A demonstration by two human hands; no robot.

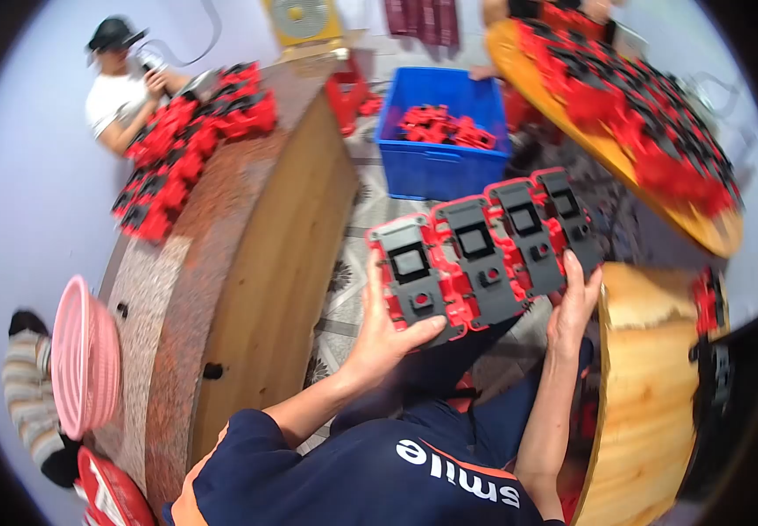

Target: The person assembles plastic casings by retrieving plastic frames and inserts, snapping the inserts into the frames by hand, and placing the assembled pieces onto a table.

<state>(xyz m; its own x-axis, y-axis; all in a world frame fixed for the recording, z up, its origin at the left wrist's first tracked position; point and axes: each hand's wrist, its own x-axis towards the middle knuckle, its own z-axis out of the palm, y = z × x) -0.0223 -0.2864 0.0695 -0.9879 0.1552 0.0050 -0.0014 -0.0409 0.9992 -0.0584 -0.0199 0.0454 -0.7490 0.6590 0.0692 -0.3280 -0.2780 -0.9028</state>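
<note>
The left hand (377, 344), thumb over the face, and the right hand (574, 307) are partly closed round opposite ends of a row of four rectangular red-and-black plastic housings (495, 305), raised before the torso (344, 473). Even support, thumbs clear of the square windows, should keep the matt, knobbly-edged row from twisting.

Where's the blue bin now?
In the head view, the blue bin stands at top centre, between the stone-topped counter and the orange table.

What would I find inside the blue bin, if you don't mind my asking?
Red parts lie in the blue bin; they hide whatever is beneath them.
</note>
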